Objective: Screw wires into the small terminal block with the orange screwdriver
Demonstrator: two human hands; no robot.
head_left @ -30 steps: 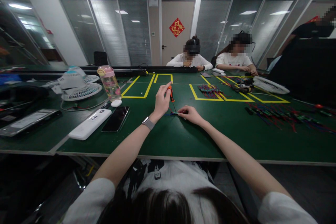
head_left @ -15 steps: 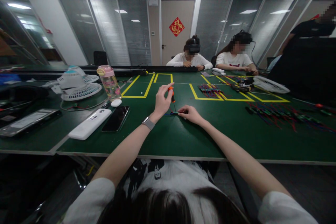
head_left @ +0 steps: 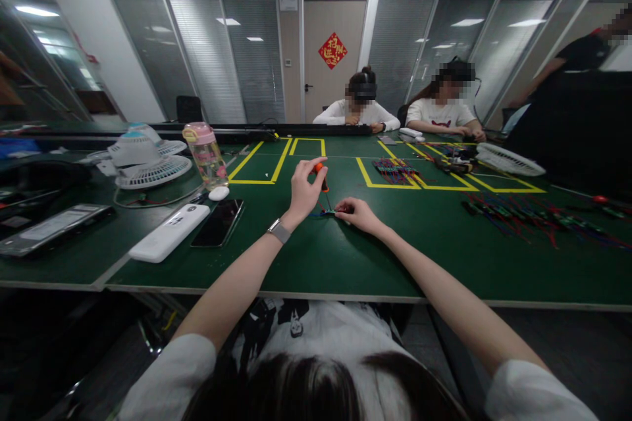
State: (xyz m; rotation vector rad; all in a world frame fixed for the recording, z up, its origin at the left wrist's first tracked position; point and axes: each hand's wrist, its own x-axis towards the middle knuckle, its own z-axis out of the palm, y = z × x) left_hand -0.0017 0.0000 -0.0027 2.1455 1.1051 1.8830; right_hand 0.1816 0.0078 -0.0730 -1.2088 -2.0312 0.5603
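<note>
An orange and black screwdriver (head_left: 320, 170) stands nearly upright, its shaft pointing down, with the fingers of my left hand (head_left: 307, 185) closed around its handle. Below it a small green circuit board (head_left: 330, 212) with thin coloured wires lies on the green table (head_left: 345, 263). The screwdriver's tip meets the board or hovers just over it; I cannot tell which. My right hand (head_left: 359, 214) rests on the table and pinches the board's right edge between thumb and fingertips, which partly hide it.
Left of my arm lie a black phone (head_left: 218, 223), a white power bank (head_left: 170, 233) and a pink-lidded bottle (head_left: 207, 156). White fans (head_left: 151, 164) stand beyond. Wired boards lie at right in one bunch (head_left: 395, 171) and a longer row (head_left: 543, 214). Two people sit opposite; another person is at far right.
The screwdriver's handle has tilted slightly left along with my left hand's fingers. My right hand stays on the board. The person at far right has shifted.
</note>
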